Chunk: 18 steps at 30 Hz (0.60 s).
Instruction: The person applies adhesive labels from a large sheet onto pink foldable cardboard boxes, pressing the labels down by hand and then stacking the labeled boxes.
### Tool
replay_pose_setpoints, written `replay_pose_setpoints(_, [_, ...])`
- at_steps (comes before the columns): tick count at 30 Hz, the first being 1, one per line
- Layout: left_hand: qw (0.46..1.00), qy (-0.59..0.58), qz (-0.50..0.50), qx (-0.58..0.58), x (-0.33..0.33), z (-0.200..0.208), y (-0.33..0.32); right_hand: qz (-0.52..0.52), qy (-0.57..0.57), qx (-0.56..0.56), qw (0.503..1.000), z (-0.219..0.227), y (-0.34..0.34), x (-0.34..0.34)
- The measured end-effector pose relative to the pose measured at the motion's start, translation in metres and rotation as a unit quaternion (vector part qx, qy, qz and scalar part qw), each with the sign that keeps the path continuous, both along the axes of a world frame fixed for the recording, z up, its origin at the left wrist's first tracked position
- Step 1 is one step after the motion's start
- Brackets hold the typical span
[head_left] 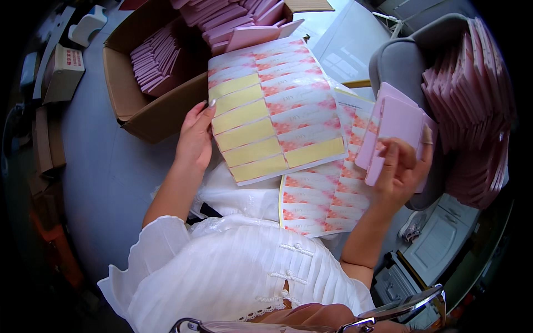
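Observation:
My left hand [194, 136] grips the left edge of a sheet of labels [275, 111], pink-patterned stickers with several yellow bare strips where labels are gone. It lies over my lap, partly covering a second label sheet [322, 205]. My right hand [401, 166] holds a flat pink box [397, 125] upright to the right of the sheets, with fingers around its lower end.
An open cardboard carton [133, 94] with rows of pink boxes stands ahead on the left. A grey chair [400, 61] on the right carries a large stack of pink boxes [472, 105]. Small cartons [61, 72] sit at the far left on the grey floor.

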<state>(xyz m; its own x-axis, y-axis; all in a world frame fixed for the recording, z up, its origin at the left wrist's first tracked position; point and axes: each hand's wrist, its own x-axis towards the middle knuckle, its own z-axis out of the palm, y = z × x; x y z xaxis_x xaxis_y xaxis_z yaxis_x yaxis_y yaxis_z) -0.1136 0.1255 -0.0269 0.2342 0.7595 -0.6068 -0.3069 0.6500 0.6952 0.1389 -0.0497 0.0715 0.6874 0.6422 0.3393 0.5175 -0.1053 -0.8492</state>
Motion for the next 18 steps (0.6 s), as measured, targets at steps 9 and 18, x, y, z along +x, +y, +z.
replay_pose_setpoints(9, [0.988, -0.084, -0.054, 0.116, 0.023, 0.021, 0.007, 0.291, -0.051, -0.083, 0.952, -0.004, 0.088, -0.064])
replay_pose_setpoints(18, [0.909, -0.215, -0.179, 0.310, 0.027, 0.085, -0.012, 0.378, -0.144, 0.058, 0.913, 0.022, 0.149, -0.083])
